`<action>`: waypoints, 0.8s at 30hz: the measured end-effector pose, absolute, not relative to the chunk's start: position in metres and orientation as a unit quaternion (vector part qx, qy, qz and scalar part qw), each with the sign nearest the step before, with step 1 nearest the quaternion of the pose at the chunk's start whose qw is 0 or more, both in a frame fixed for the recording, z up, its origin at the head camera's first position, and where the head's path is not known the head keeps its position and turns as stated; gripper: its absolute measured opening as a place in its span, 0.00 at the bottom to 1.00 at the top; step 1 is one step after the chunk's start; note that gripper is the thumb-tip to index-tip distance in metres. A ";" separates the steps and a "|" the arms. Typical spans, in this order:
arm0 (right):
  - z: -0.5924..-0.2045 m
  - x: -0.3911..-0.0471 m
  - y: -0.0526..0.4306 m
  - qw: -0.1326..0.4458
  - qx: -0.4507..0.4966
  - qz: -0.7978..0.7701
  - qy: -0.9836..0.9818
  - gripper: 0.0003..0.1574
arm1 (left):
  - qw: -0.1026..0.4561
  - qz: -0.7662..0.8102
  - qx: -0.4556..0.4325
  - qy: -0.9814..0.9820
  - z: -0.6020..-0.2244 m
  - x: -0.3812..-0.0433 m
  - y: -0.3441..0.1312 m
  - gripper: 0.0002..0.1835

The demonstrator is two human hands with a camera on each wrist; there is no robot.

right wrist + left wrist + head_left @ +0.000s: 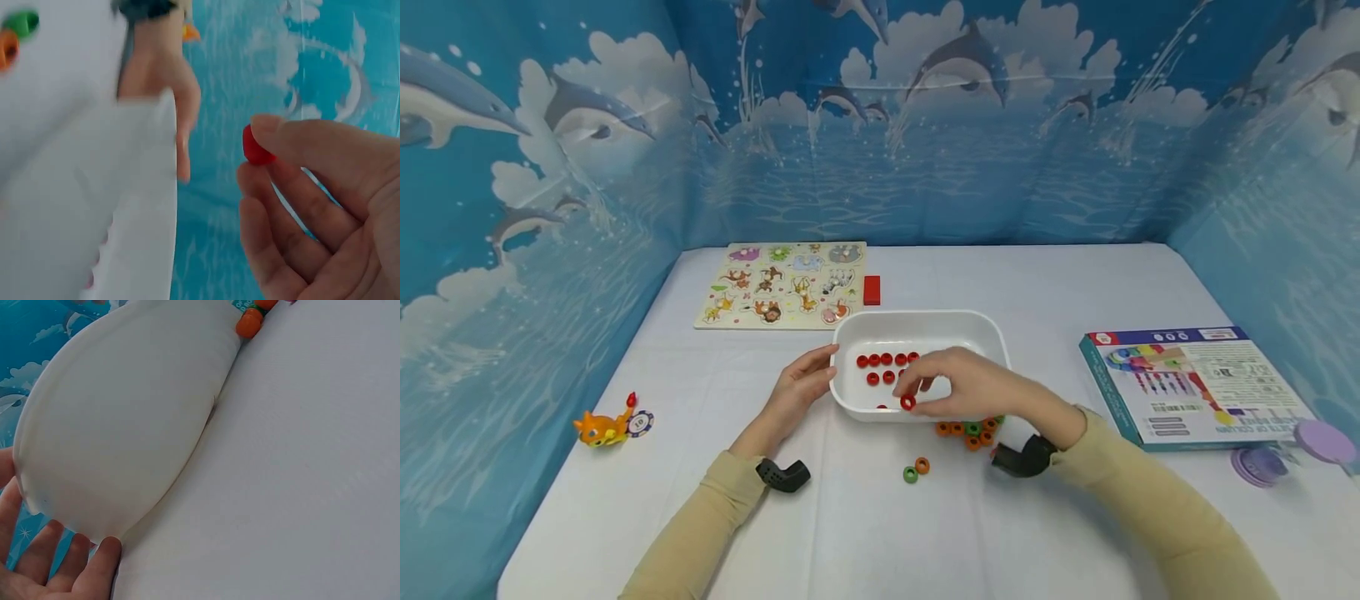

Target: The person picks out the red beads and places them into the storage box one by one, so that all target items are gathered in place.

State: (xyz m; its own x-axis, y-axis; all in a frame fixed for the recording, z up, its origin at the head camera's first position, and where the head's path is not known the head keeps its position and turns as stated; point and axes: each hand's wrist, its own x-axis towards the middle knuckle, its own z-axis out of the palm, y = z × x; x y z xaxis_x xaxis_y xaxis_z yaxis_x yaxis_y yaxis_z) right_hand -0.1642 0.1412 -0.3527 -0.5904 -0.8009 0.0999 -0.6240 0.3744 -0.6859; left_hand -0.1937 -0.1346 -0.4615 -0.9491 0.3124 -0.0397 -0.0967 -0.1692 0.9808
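My right hand [966,385] pinches a red bead [255,150] between thumb and fingertip, over the near side of a white tray [917,315]. Inside the tray, several red beads [887,359] lie in rows, some hidden by that hand. My left hand [793,392] touches the tray's left end, its fingers spread along the outer wall in the left wrist view. Orange beads [957,429] and green beads are clustered on the table just in front of the tray's near right side. Nearer the front lie one more orange bead [922,466] and a green bead [911,475].
An animal peg puzzle [782,283] lies at the back left, with a red block [872,290] beside it. A flat toy box [1195,387] and purple round pieces [1258,467] sit at the right. An orange animal toy [602,429] is at the far left.
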 end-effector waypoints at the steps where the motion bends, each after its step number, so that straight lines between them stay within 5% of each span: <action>1: -0.349 -0.174 0.143 0.130 -0.431 -0.353 0.820 0.14 | 0.134 0.761 0.084 0.629 -0.462 -0.194 -0.135 0.25; 10: -0.369 -0.244 0.150 0.216 -0.369 -0.341 0.838 0.16 | 0.132 0.762 0.074 0.630 -0.464 -0.191 -0.133 0.28; 24: -0.393 -0.262 0.143 0.284 -0.340 -0.263 0.857 0.17 | 0.133 0.759 0.073 0.633 -0.462 -0.191 -0.132 0.27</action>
